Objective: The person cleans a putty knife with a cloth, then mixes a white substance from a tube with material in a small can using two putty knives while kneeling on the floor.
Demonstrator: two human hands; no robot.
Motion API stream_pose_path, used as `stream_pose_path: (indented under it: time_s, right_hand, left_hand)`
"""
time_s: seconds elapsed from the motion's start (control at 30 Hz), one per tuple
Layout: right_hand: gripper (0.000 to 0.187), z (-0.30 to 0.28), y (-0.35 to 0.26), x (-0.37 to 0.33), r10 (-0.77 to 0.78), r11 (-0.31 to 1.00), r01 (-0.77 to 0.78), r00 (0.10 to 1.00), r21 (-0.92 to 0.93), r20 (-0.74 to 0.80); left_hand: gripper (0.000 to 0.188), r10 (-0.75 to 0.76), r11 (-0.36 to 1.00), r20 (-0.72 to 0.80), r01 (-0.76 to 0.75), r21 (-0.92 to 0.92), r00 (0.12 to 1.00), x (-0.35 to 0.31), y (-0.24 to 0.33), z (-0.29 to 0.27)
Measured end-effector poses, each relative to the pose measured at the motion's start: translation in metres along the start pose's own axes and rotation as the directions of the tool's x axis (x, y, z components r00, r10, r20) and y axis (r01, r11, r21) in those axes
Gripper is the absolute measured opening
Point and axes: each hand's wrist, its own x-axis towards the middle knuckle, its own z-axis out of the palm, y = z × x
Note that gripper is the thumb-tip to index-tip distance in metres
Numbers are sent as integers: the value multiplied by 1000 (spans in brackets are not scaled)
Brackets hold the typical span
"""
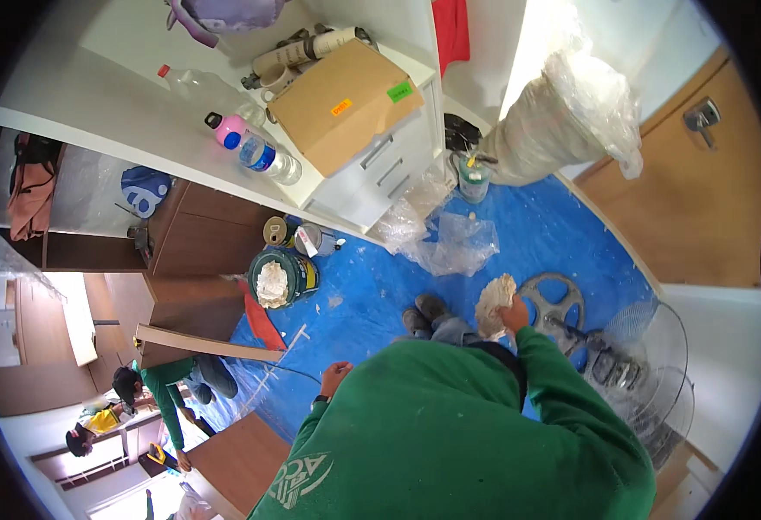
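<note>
While the fingers of the right hand [515, 316] clasp a crumpled cream wad [492, 305] just left of the fan [616, 368], I cannot tell whether the left hand's [336, 379] curled fingers hold anything; a wide right-arm [552, 368] swing could knock the fan across the blue sheet [363, 290].

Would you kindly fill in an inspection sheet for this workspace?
Surface: blue sheeting over the floor, specked, taped in places.
Things in hand: crumpled off-white piece, apparently cloth.
Clutter: dark green bucket with pale crumpled material, clear plastic wrap, wire-grille fan.
Hands: right hand grips the off-white piece; left hand, nothing seen in it, grip unclear.
Cables: one thin dark line near the left hand, possibly a cable.
Surroundings: white drawer unit bearing a cardboard box; wooden door; green-sleeved co-worker.
</note>
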Motion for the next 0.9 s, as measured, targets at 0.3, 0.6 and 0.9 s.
stream_pose_path:
  time_s: [0.3,0.6,0.9]
  right_hand:
    - [47,-101,34,-5,-61,989,58,998,-140,-18]
    - [51,-160,-9,126,-88,989,92,995,-112,38]
    - [68,-259,-5,266,-60,968,165,883,-188,465]
  left_hand:
    - [43,-26,998,51,29,-57,998,1,-56,42]
    - [41,-138,990,4,138,21,990,6,-17,78]
    - [39,-101,980,15,102,-173,995,35,145,129]
